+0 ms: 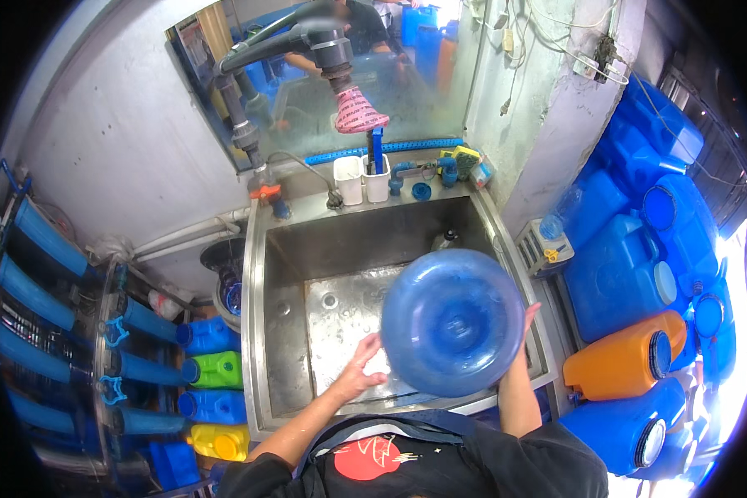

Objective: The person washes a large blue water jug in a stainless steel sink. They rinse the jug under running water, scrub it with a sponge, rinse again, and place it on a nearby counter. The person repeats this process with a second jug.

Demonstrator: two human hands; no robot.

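A large round blue plastic water bottle [453, 324] is held base up over the right part of a stainless steel sink [280, 249]. At the bottle's right side is my right hand [530, 320], partly hidden behind it. My left hand [360, 370] is spread beside the bottle's lower left side, thumb and fingers apart; whether it touches is not clear. Behind the bottle a small bottle with a black cap [446, 239] stands in the sink. Over the sink's back edge hangs a grey pipe with a pink cloth-wrapped outlet [358, 113].
White plastic containers [348, 180], a blue cap [421, 191] and sponges [467, 159] sit on the back ledge. Blue jugs [616, 280] and an orange jug [616, 358] crowd the right. Left are several small jugs [215, 370] and a rack of blue tubes [37, 292].
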